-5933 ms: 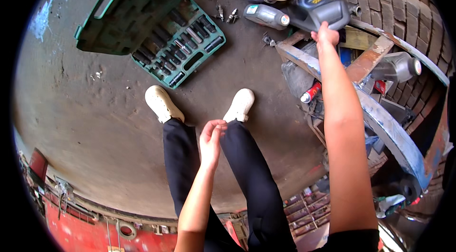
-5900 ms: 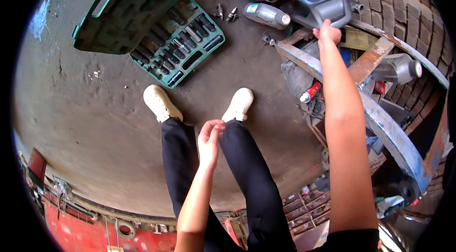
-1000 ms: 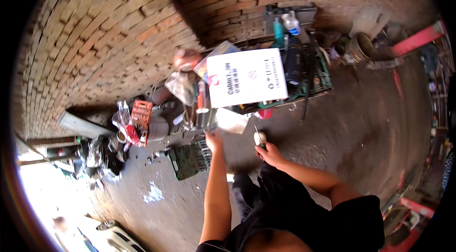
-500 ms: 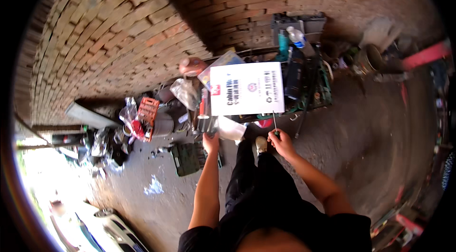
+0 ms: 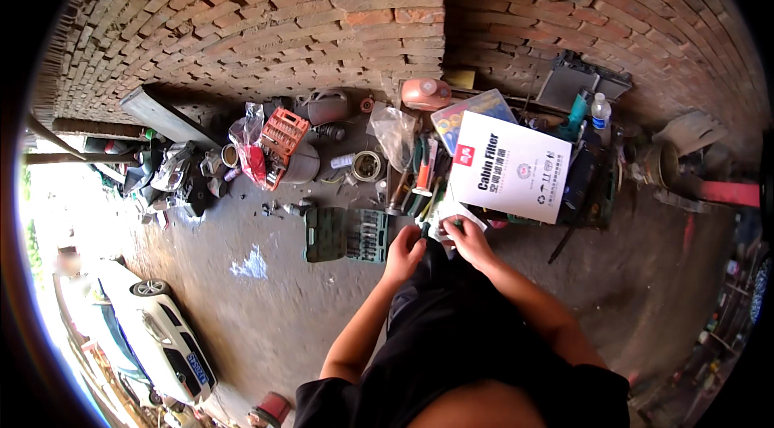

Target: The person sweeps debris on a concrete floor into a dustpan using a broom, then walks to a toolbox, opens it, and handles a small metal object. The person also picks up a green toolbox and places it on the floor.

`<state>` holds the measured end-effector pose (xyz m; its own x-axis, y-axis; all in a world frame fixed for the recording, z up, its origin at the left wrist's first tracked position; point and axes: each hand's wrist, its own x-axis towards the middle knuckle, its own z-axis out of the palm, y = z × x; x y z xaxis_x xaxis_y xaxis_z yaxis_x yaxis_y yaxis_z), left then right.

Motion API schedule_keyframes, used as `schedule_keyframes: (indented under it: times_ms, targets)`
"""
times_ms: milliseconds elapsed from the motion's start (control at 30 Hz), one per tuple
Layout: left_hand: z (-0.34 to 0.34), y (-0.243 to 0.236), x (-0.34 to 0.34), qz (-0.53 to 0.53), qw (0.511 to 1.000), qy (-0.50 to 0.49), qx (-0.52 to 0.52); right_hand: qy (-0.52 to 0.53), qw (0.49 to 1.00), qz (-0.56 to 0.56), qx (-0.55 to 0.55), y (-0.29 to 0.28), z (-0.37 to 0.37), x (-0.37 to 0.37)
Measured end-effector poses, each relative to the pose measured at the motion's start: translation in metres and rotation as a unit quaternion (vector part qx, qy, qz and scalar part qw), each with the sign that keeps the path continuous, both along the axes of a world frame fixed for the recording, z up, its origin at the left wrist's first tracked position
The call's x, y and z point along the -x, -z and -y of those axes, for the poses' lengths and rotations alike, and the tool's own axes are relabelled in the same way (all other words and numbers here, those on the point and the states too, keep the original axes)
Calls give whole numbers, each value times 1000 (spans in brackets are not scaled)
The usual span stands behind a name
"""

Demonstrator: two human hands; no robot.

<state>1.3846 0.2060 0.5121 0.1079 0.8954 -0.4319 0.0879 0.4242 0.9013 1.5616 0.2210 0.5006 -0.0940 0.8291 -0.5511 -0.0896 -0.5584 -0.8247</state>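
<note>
My left hand (image 5: pixel 405 252) is closed, and a small dark green piece (image 5: pixel 425 230) juts from its fingertips; its kind does not show. Close by on the right, my right hand (image 5: pixel 471 243) is closed on the green handle of a screwdriver (image 5: pixel 457 224), whose shaft is hard to make out here. A white cardboard filter box (image 5: pixel 511 168) lies flat on the bench just beyond that hand. White sheet-like material (image 5: pixel 466 213) shows behind my right fingers. Left of the box lie hand tools with red and dark handles (image 5: pixel 425 172).
An open green socket case (image 5: pixel 325 234) lies on the floor at left. Beyond it are an orange tool tray (image 5: pixel 284 134) and a clear plastic bag (image 5: pixel 393 138). A clear bottle (image 5: pixel 600 111) stands at the bench's back right. A white car (image 5: pixel 157 323) is at lower left.
My view has turned left, shifting the bench rightward in the picture. My hands have come closer together. The screwdriver shaft, plain before, is now hard to see.
</note>
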Motion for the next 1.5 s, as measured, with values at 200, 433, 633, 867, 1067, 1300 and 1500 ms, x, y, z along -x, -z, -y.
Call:
schedule_keyframes:
  times_ms: [200,433,633,867,1067,1300,1500]
  targets:
    - [-73,-43,16,-264,935,176,-160,83,978,-116,155,-12,-62,66]
    - [-156,-8,45,-304,929,74,-196,91,982,-112,126,-5,-98,61]
    - [-204,42,-19,-360,924,116,-52,72,982,-117,127,-34,-94,27]
    - [-202,116,-39,-288,957,26,-3,1,987,-78,143,-43,-77,-6]
    - [-157,84,-3,-217,975,42,-11,26,980,-121,156,-37,-90,-15]
    - [-94,83,17,-64,992,-97,-39,15,958,-146,246,5,-158,36]
    - [-85,58,20,51,980,-191,34,109,950,-189,222,67,-211,61]
